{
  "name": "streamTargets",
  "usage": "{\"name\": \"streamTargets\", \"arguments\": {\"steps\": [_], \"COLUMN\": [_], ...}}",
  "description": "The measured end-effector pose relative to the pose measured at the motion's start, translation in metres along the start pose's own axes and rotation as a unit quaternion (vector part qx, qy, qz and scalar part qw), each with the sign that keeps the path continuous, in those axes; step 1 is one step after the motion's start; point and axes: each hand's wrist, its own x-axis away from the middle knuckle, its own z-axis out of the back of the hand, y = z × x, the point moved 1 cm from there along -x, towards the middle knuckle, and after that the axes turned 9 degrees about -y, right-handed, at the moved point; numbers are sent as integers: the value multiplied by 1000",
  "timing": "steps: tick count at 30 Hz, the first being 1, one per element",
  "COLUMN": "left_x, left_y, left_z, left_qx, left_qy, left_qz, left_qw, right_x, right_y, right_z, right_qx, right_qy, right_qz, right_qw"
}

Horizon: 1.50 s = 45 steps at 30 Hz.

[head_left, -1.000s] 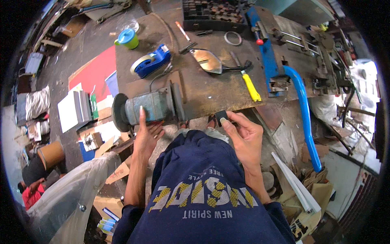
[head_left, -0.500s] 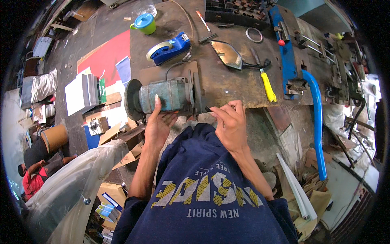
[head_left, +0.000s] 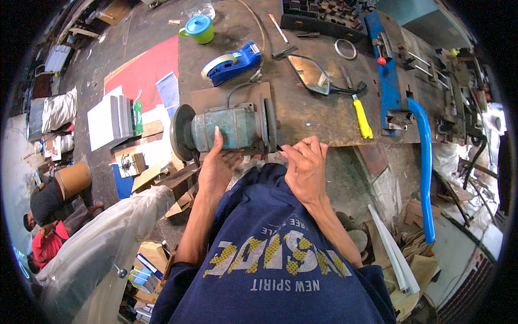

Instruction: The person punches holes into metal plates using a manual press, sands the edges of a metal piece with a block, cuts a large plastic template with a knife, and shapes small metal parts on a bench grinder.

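In front of me on the bench stands a bench grinder (head_left: 229, 129) with a worn blue-green motor body. My left hand (head_left: 215, 171) rests against the near side of that body, thumb up on the casing and fingers stretched out beneath. Thumb and fingers of my right hand (head_left: 306, 171) pinch a small dark piece (head_left: 279, 148), its tip at the edge of the right grinding wheel (head_left: 271, 123). Most of the piece is hidden by the fingers, and its exact kind cannot be made out. The left wheel (head_left: 182, 132) is untouched.
On the workbench (head_left: 318, 127) lie a blue tape dispenser (head_left: 237, 63), a lidded green cup (head_left: 199, 29), a hammer (head_left: 280, 35), a mirror (head_left: 310, 73) and a yellow-handled cutter (head_left: 361, 117). A blue lever (head_left: 426, 173) juts out at right. Another person (head_left: 48, 243) is at far left.
My right hand has moved slightly closer to the right wheel, bringing the dark piece to its edge. My left hand stays at the motor body. The whole view has shifted a little.
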Motion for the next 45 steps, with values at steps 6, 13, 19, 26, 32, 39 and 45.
{"name": "streamTargets", "arguments": {"steps": [6,13,19,26,32,39,45], "left_x": [3,1,1,-4,1,-2,-2], "left_y": [2,0,-1,-5,-1,-4,-4], "left_z": [-4,-2,0,1,1,3,5], "left_qx": [-12,-21,-28,-27,-52,-43,-59], "left_qy": [2,-20,-11,-17,-7,8,0], "left_qz": [-1,-5,-4,5,-9,5,15], "left_qw": [1000,1000,1000,999,999,999,998], "right_x": [0,3,7,12,23,34,32], "right_y": [-4,-5,-7,-4,-17,-3,6], "right_z": [-3,-7,-13,-9,60,60,61], "right_qx": [-11,-9,1,14,-367,-669,-590], "right_qy": [3,6,-6,-22,-34,-129,-187], "right_qz": [-7,-6,-2,10,-126,-226,-225], "right_qw": [1000,1000,1000,1000,921,696,753]}}
